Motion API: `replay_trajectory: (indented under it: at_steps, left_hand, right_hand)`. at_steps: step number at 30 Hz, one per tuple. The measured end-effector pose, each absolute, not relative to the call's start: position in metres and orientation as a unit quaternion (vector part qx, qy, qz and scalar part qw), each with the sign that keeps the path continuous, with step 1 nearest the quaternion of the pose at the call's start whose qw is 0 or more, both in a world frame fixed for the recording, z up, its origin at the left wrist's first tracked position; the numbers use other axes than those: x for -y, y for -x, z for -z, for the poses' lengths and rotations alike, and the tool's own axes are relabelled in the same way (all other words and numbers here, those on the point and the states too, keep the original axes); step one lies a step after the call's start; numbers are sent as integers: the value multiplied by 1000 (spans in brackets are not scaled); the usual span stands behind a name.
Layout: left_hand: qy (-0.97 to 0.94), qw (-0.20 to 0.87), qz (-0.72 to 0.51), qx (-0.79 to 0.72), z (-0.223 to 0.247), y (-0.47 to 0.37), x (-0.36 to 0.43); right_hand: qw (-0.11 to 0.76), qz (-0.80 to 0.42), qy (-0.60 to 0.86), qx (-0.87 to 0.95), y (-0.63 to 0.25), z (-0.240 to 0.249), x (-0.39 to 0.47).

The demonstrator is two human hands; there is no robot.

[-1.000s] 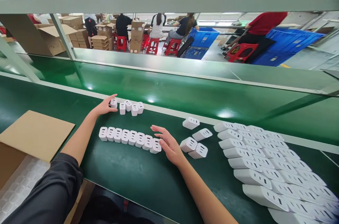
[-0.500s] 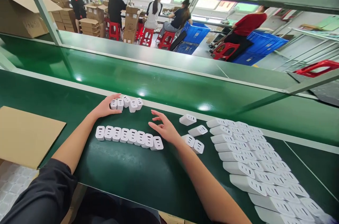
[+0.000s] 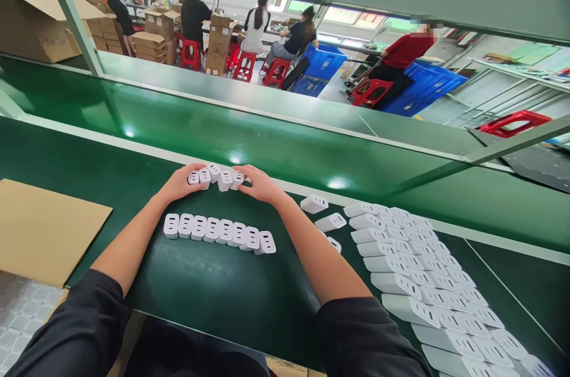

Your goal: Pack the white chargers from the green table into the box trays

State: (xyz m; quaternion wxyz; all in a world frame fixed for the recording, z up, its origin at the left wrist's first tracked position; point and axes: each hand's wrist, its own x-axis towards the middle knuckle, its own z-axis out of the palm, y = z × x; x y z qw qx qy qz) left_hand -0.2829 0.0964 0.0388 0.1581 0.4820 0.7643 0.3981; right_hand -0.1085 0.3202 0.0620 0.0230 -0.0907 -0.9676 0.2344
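Note:
My left hand curls round the left end of a small group of white USB chargers at the table's far edge. Thumb and fingers lie on either side of the leftmost ones. At the group's other end, my right hand grips the rightmost charger between thumb and fingers. The chargers between my hands stand with their port faces up, some skewed. Nearer to me, a row of several more white chargers stands upright, side by side.
To the right are a few loose chargers and a large block of tightly packed ones. A cardboard sheet lies at left. Beyond the table runs a green conveyor belt under a metal frame; people sit and stand farther off.
My right hand has moved left and away from me onto the right end of the charger group. My left hand stays at the left end. The camera view has shifted slightly.

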Motion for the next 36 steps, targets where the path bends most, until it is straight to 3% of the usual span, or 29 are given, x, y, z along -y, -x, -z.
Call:
replay_trajectory:
  at_steps: [7, 16, 25, 30, 36]
  left_hand:
    - [-499, 151, -383, -763, -42, 285, -95]
    - [-548, 111, -330, -761, -45, 282, -95]
    - [-608, 5, -210, -766, -43, 278, -102]
    - [-608, 32, -277, -744, -37, 282, -100]
    - [-591, 48, -318, -740, -38, 279, -99]
  right_hand:
    - [-21, -185, 193, 963, 92, -73, -313]
    - [-73, -329, 68, 939, 89, -80, -318]
    - [4, -316, -25, 948, 103, -61, -317]
    - [61, -309, 0, 949, 106, -57, -311]
    - [50, -252, 60, 964, 111, -60, -298]
